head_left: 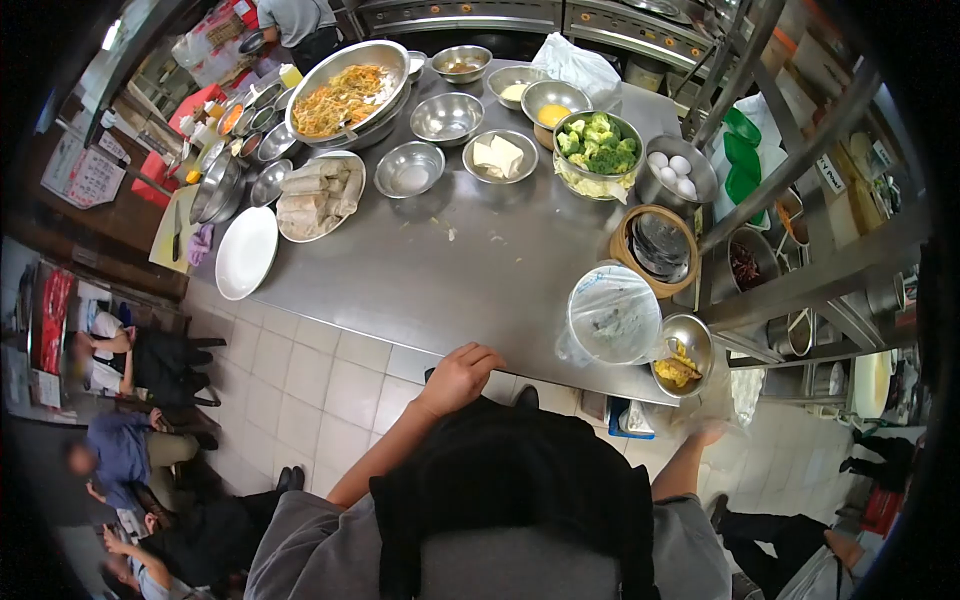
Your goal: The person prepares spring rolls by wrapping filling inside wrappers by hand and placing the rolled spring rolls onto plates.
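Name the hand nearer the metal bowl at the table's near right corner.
Right. The right hand is just this side of the bowl; the left hand is farther left, at the table's edge.

This is a commercial kitchen. A stainless-steel worktable (450,270) bears many metal bowls (448,119), knob-fronted cooking ranges (460,14) stand behind, and pale floor tiles (310,365) surround it.

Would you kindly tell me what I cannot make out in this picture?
In the head view:
Right hand: its fingers blur into the clear plastic by them.
Left hand: its palm is hidden by the back of the hand.
Tub: cloudy film over it veils what is inside.
Wall sheet: the writing is too small to read.
Co-worker at the top: the head is cut off by the top edge.
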Motion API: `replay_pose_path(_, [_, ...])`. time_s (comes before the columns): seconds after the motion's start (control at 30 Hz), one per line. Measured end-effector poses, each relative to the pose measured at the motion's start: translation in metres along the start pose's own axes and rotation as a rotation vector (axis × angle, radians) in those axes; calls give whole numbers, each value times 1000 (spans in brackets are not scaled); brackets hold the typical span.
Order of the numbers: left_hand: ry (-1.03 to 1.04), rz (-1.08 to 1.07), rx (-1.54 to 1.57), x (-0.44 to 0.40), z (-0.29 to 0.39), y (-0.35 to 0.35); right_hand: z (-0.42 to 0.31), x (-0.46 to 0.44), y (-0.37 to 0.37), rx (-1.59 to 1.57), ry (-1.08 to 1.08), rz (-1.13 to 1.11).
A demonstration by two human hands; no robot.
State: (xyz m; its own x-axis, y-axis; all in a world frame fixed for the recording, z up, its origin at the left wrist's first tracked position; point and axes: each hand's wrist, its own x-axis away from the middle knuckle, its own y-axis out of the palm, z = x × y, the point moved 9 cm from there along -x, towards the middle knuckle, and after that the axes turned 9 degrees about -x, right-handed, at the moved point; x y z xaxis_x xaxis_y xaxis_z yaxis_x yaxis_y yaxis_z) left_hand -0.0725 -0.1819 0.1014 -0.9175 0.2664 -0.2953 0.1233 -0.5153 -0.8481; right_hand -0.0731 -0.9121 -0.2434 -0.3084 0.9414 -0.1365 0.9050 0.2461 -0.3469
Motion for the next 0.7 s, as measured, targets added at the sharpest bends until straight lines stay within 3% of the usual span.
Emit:
replay_pose_path(0.03, [2,0,3,0,1,-1,-25,22,-13,-99,132,112])
replay_pose_path(0.13, [14,0,-3,3,-1,4,-42,38,-18,164,381,128])
replay_pose_path(0.23, [1,-19,-8,5,-2,5,-52,53,-15,252,375,-10])
replay_pose_path(0.33, [22,-23,-9,4,3,4,-73,54,0,766,-15,-387])
replay_pose_path(0.43, [37,-8,-10,4,6,3,-22,31,-12,603,248,-118])
replay_pose_path(0.53, [40,-12,-7,6,9,3,-58,37,-22,517,72,54])
replay_pose_path(0.63, [39,1,3,8,11,2,26,23,13,-231,560,-124])
replay_pose_path(0.7, [37,0,4,10,12,2,13,28,22,-228,570,-148])
